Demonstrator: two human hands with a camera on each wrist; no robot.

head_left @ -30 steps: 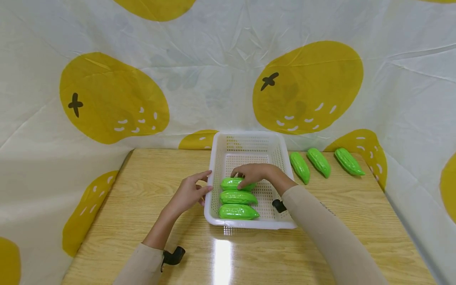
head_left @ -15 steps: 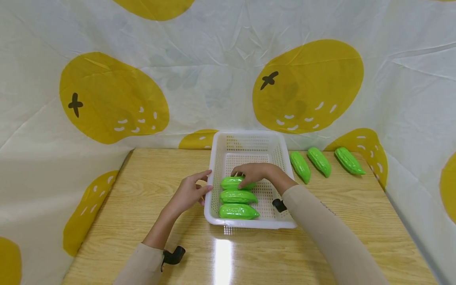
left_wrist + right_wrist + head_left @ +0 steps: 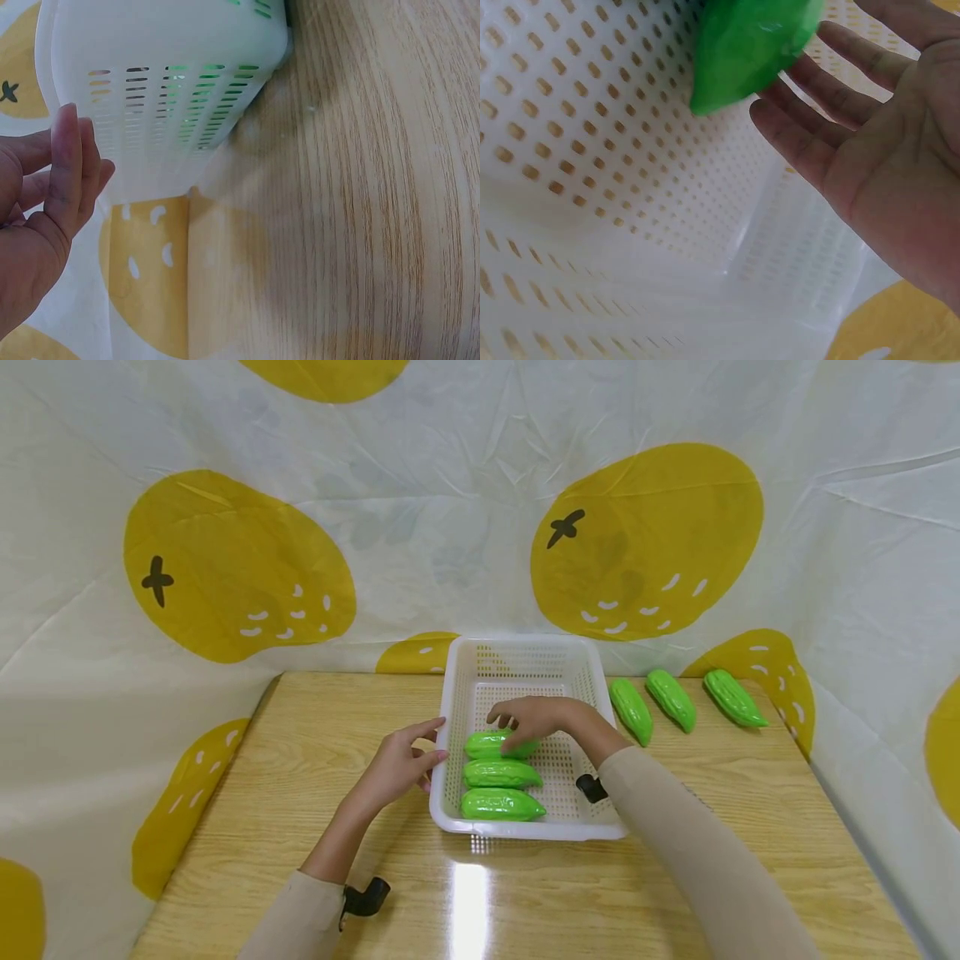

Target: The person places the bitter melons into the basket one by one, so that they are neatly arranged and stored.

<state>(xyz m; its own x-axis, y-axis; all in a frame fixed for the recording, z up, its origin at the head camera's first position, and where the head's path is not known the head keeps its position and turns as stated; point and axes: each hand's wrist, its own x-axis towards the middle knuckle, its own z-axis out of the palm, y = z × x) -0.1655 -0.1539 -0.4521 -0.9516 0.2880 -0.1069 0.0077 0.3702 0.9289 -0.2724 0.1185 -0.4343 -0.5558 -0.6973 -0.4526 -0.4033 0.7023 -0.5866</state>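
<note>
A white plastic basket (image 3: 525, 832) stands on the table with three glossy green bitter melons inside, lying side by side: a far one (image 3: 483, 744), a middle one (image 3: 501, 773) and a near one (image 3: 502, 805). My right hand (image 3: 534, 718) is over the far bitter melon. In the right wrist view its fingers (image 3: 832, 90) are loosely extended beside a green bitter melon (image 3: 750, 52), not wrapped round it. At the basket's left rim, my left hand (image 3: 397, 767) rests its thumb and index finger against the edge; the left wrist view shows its fingers (image 3: 66, 172) relaxed beside the basket wall (image 3: 165, 45).
Right of the basket, three more bitter melons lie on the wooden table (image 3: 360, 710): one close to the basket wall (image 3: 632, 712), a second (image 3: 671, 700) and a third (image 3: 733, 697) near the far right corner. A patterned cloth (image 3: 450, 543) hangs behind the table.
My right hand has lifted slightly off the far bitter melon and its fingers have loosened. The left hand and the basket have stayed in place.
</note>
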